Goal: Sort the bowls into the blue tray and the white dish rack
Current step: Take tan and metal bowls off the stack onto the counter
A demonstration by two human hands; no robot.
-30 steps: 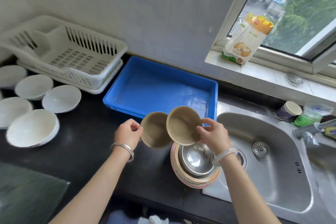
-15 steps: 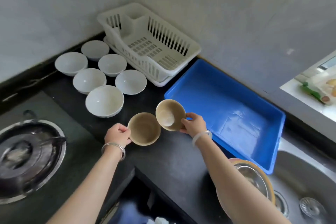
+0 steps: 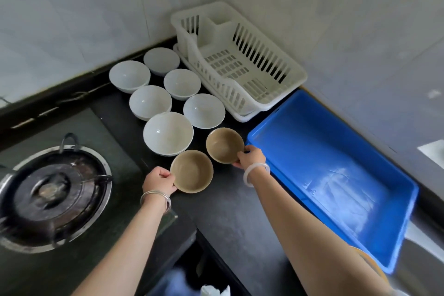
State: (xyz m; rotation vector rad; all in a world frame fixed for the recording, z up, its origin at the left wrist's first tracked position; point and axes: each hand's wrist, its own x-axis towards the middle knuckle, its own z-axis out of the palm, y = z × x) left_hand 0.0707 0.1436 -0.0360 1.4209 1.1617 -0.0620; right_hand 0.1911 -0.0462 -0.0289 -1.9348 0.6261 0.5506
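Brown bowls [image 3: 191, 171] pinched at rims by fingers [image 3: 169, 176].

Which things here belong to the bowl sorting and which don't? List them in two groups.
Job: tan bowl in left hand; tan bowl in right hand; six white bowls; blue tray; white rack.

Not part of it: stove burner; bracelets; sink edge.

Six bowls [image 3: 168, 136] are sitting left of the rack [image 3: 240, 60]; the tray [image 3: 336, 175] is lying right, the stove [image 3: 52, 197] far left.
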